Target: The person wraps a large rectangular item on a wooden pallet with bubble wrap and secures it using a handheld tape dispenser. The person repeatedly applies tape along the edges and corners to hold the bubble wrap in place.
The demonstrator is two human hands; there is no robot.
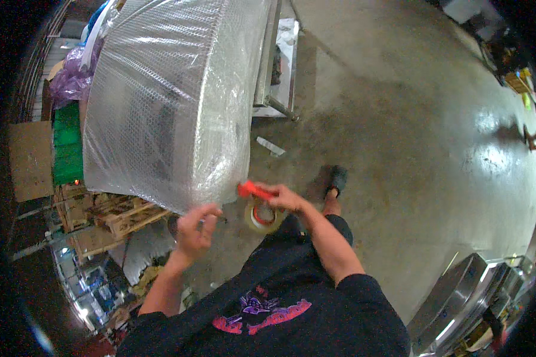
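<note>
A grey concrete floor [399,149] spreads out to the right, and a large bundle in clear bubble wrap [155,101] fills the upper left. Wooden pallets [125,220] lie below it on the left, a brown cardboard panel [30,160] stands farther left, and crumpled purple plastic [71,80] sits above the panel. The left hand [198,229] is just beside the bundle's lower edge, fingers bent; I cannot tell whether its grip pinches anything. The right hand [286,198] has its grip closed around a red tape dispenser [256,190], near the bundle's lower right corner, with a tape roll [252,221] hanging below. A small white strip [271,146] lies on the floor.
</note>
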